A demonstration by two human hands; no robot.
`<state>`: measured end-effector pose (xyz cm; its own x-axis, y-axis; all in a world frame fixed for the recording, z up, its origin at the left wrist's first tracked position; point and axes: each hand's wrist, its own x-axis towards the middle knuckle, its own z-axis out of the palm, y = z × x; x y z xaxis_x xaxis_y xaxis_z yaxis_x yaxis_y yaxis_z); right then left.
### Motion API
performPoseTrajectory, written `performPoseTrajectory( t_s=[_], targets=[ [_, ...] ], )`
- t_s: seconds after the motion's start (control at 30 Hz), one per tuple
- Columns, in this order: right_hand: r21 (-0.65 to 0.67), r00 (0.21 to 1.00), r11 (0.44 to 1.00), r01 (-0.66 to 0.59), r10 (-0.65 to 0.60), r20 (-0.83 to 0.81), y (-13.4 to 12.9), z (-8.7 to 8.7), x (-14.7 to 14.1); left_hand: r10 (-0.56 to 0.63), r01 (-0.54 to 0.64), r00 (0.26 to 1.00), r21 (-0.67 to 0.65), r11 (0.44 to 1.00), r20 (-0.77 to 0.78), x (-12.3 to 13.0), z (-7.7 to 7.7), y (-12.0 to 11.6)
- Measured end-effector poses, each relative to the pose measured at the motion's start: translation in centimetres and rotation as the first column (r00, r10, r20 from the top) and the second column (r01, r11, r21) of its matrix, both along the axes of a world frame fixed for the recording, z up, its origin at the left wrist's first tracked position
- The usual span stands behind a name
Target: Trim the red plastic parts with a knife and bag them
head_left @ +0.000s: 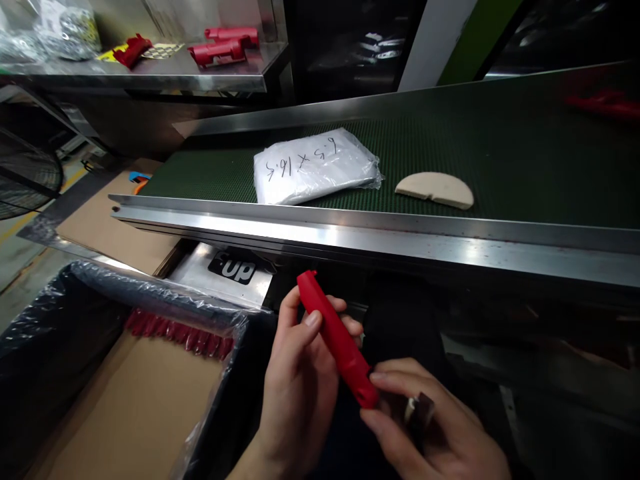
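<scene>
A long red plastic part lies slantwise in front of me, its upper end pointing up and left. My left hand is closed around its upper half, the thumb on its face and the fingers behind. At the lower end, my right hand touches the part between thumb and forefinger. Tucked in that same hand is a small object with a pale tip and a dark, shiny piece; its kind is not clear.
A green conveyor belt with a metal rail runs ahead, carrying a marked plastic-wrapped packet and a beige half-round piece. At left, a lined box contains bagged red parts. More red parts lie on a metal shelf.
</scene>
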<state>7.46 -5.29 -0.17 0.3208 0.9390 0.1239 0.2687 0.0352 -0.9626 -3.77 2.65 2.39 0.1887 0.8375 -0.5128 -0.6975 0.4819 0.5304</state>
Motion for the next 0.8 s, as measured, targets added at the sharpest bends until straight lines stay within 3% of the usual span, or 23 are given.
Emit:
performPoseTrajectory(
  t_s=[0.1,0.3,0.6,0.8],
  targets=[
    [-0.003,0.995,0.996,0.089,-0.088,0.038,0.3,0.5,0.5,-0.007,0.009,0.999,0.039,0.999,-0.045,-0.6,-0.1,-0.1],
    [0.018,0.987,0.998,0.068,-0.07,0.145,0.8,1.2,2.3,-0.02,0.028,0.994,0.079,0.997,-0.104,-1.4,-0.7,-0.1],
    [0.013,0.988,0.99,0.141,-0.141,0.063,1.1,1.9,2.1,-0.041,0.041,0.987,0.001,0.999,-0.155,-1.4,-1.1,-0.2],
    [0.014,0.99,0.993,0.115,-0.116,0.077,1.0,1.9,2.5,-0.016,0.014,0.993,-0.018,1.0,-0.116,-1.4,-1.3,-0.2]
  ],
)
